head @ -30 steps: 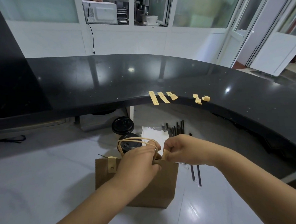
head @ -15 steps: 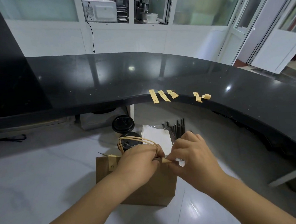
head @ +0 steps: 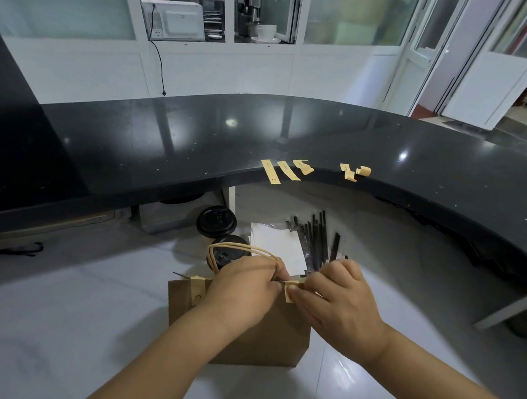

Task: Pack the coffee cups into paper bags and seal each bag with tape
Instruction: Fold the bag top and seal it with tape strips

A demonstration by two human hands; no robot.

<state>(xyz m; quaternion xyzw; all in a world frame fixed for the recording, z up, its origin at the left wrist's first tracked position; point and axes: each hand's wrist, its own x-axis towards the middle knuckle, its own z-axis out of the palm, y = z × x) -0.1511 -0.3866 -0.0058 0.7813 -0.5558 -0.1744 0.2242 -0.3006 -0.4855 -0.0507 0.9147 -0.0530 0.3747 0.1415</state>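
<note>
Left hand [head: 246,293] pinching bag [head: 258,335] top together; right hand [head: 333,300] pressing tape [head: 291,291] over rim; thin, crushable paper, best gripped at folded edge.

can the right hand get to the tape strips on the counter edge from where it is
Probably yes. The right hand is pressing a tape piece onto the paper bag; only open space shows between it and the tape strips on the black counter.
</note>
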